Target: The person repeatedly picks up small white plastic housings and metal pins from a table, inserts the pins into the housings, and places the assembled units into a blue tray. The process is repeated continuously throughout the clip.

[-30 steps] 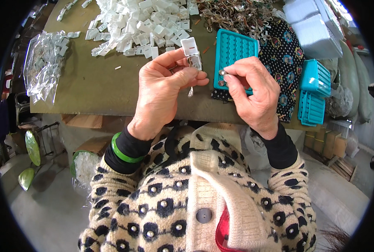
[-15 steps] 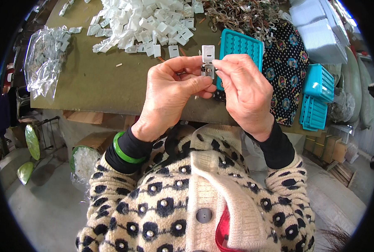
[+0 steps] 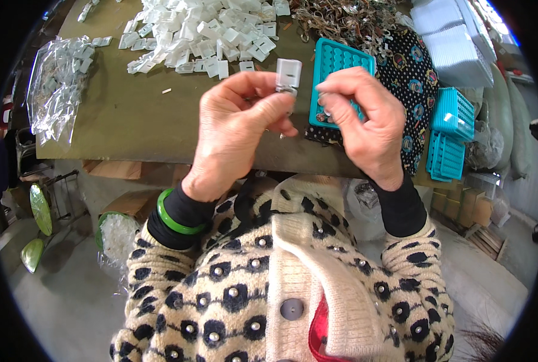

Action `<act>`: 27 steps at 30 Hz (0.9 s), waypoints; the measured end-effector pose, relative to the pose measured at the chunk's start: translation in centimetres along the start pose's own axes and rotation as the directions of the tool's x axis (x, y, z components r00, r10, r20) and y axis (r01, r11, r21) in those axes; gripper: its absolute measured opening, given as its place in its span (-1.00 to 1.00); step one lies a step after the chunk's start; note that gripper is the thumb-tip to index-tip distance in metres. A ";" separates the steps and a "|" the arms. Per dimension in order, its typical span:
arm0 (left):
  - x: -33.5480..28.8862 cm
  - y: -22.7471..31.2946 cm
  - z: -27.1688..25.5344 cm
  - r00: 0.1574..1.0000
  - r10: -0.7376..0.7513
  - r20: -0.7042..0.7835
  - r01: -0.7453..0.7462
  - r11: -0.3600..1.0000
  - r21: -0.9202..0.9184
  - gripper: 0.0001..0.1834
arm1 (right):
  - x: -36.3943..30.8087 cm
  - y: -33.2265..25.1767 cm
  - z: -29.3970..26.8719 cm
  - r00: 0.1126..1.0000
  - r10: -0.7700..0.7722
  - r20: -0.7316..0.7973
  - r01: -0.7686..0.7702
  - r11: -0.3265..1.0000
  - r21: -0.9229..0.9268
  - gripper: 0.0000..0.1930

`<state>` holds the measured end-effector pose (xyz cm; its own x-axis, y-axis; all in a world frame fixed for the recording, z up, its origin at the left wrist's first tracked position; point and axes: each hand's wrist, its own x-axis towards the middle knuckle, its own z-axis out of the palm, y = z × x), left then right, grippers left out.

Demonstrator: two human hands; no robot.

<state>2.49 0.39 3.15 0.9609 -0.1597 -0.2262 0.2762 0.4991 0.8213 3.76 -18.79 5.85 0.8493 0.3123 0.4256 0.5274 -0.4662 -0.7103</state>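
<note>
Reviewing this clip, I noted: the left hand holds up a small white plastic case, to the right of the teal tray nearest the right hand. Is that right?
Not quite: the head view shows the small white plastic case to the left of the teal tray nearest the right hand. The left hand does hold it up.

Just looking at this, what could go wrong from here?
The left hand pinches a small white plastic piece above the table; if the hold slipped, the piece might drop and get lost.

The right hand is right over the teal tray; a careless bump could shift the tray.

Small loose pieces sit in the tray's near left corner, so such a bump might also scatter them.
</note>
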 end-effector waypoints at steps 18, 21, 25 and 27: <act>0.9 -0.4 -2.3 0.989 0.026 0.142 0.019 0.953 -0.303 -0.68 | -1.1 1.6 0.4 0.984 0.029 0.173 0.043 0.916 -0.400 -0.84; 1.0 -0.5 -2.6 0.987 0.010 0.160 0.037 0.958 -0.284 -0.65 | -0.3 0.7 0.7 0.991 0.086 0.102 -0.055 0.959 -0.278 -0.86; 1.1 -0.5 -2.7 0.984 0.000 0.177 0.058 0.944 -0.325 -0.69 | 0.6 -0.8 1.4 0.996 0.091 -0.014 -0.092 0.995 -0.050 -0.88; 1.2 -0.5 -2.6 0.982 0.004 0.188 0.063 0.936 -0.347 -0.70 | 1.2 -1.1 2.1 0.997 0.047 -0.056 -0.047 0.999 -0.012 -0.86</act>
<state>3.55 2.15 1.14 0.9414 -0.3153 -0.1201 0.3251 0.7526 0.5726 4.15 -16.18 6.02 0.8729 0.2436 0.4227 0.4868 -0.4904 -0.7228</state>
